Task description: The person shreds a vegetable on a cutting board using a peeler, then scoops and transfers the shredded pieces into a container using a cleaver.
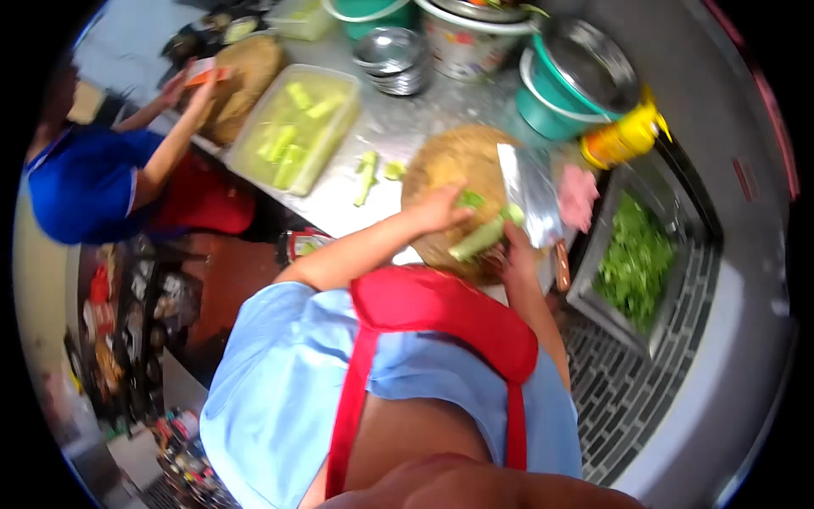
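Observation:
My right hand [516,248] is closed around one end of a pale green vegetable stalk [480,238], held slanting over the round wooden chopping board [432,165]. My left hand [437,209] is over the board's left part, its blurred fingers closed about a small green vegetable piece [470,199]. A cleaver [530,191] with a wide shiny blade rests across the board's right side, its brown handle [562,265] towards me. Left of the board, a cut stalk [365,176] and a small green chunk [394,170] lie on the metal table.
A plastic tub [331,136] of green pieces stands left. Metal bowls [390,59], teal basins [551,114] and a yellow bottle [623,136] stand behind. Right are a pink cloth [577,197] and a metal tray [585,297] of leafy greens. A co-worker in blue [93,182] holds something orange.

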Action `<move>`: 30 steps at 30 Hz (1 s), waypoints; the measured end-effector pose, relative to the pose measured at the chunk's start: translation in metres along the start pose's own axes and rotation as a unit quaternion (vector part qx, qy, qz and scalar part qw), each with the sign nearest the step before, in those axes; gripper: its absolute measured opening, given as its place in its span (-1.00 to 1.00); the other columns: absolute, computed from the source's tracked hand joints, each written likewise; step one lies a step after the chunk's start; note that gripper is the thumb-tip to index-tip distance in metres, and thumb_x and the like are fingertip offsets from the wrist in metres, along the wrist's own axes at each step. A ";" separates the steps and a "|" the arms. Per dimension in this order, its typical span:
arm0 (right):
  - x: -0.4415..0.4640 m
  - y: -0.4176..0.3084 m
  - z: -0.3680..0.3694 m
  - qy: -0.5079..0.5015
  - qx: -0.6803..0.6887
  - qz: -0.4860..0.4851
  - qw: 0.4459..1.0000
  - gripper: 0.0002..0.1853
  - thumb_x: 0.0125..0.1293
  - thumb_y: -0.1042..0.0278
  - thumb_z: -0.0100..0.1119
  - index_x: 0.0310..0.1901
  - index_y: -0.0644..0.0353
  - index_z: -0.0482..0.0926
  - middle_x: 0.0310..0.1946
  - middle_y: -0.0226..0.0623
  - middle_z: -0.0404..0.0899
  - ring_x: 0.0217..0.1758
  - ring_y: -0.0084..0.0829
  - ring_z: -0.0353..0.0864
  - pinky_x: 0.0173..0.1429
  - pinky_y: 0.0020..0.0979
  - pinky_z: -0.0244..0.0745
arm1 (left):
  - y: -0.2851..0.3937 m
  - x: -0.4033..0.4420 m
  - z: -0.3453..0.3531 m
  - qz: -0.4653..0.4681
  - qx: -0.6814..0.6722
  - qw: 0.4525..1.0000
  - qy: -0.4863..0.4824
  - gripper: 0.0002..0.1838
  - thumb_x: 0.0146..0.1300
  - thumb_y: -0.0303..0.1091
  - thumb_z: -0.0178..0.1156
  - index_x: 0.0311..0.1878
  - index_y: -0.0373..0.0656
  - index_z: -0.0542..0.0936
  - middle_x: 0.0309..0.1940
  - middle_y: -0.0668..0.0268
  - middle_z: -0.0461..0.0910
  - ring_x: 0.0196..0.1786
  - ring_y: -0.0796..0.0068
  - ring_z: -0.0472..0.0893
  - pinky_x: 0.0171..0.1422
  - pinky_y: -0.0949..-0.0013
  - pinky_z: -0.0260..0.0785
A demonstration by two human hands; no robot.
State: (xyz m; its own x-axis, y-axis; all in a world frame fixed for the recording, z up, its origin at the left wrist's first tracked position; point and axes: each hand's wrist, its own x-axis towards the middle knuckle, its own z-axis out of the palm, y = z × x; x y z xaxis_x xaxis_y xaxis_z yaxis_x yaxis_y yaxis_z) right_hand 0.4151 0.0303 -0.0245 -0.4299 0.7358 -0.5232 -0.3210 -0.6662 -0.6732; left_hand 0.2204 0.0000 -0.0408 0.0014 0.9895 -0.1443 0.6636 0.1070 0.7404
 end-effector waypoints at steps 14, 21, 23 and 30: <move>0.012 0.007 0.010 0.023 -0.140 -0.094 0.985 -0.71 0.19 0.17 0.17 -0.11 0.11 0.46 -0.35 -0.39 0.54 -0.44 -0.63 0.37 -0.45 -0.60 0.27 | 0.032 -0.034 0.000 -0.115 -0.482 0.868 -0.029 -0.67 0.35 -0.26 -0.15 0.07 -0.22 0.37 -0.34 0.26 0.49 -0.43 0.55 0.44 -0.40 0.52 0.33; 0.007 -0.019 0.002 -0.052 -0.096 -0.150 0.983 -0.71 0.31 0.26 -0.05 -0.04 0.25 0.42 -0.31 -0.30 0.54 -0.30 -0.54 0.40 -0.10 -0.49 0.32 | 0.030 -0.040 -0.013 -0.181 -0.621 0.760 -0.056 -0.66 0.37 -0.17 -0.23 -0.08 -0.24 0.40 -0.50 0.18 0.48 -0.58 0.50 0.40 -0.54 0.49 0.26; 0.003 -0.027 0.015 -0.087 -0.073 -0.231 0.966 -0.67 0.29 0.34 -0.06 0.02 0.33 0.36 -0.28 -0.27 0.52 -0.27 -0.47 0.45 -0.03 -0.41 0.36 | 0.029 -0.039 -0.009 -0.194 -0.626 0.752 -0.064 -0.63 0.38 -0.12 -0.23 -0.07 -0.23 0.40 -0.51 0.17 0.48 -0.58 0.50 0.40 -0.55 0.49 0.25; 0.003 -0.029 0.031 -0.213 0.210 -0.122 0.946 -0.69 0.34 0.07 -0.11 -0.39 0.13 0.41 -0.60 -0.41 0.32 -0.53 -0.49 0.30 -0.20 -0.32 0.36 | 0.032 -0.037 -0.005 -0.249 -0.681 0.686 -0.063 -0.62 0.33 -0.06 -0.08 -0.11 -0.23 0.40 -0.41 0.18 0.50 -0.50 0.45 0.46 -0.47 0.46 0.34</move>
State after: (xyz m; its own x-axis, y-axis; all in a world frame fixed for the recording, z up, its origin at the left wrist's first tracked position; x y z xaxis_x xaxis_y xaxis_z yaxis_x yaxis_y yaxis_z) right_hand 0.3972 0.0479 0.0102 -0.5722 0.8179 -0.0595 -0.7239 -0.5379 -0.4320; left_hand 0.2377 -0.0326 -0.0087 0.1491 0.7901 -0.5946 -0.7094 0.5044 0.4923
